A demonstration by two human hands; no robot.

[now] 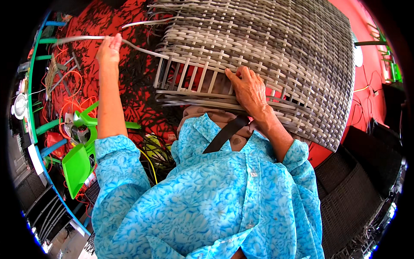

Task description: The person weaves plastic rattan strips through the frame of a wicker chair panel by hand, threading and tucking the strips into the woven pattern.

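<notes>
Woven panel [267,47]: is placed before the torso [207,194] | left hand [109,51]: pale strip [144,50] is held in grip | right hand [250,91]: panel is touched, grip width cannot be told | progress: most weave is judged done, slatted gap [202,77] is left unfilled

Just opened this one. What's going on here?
A person is handling a grey wicker piece. The left hand holds a long, flat grey strip out to the left; its other end runs to the edge of the weave. The right hand is on the wicker beside an open section, where bare uprights show no strips crossing them.
</notes>
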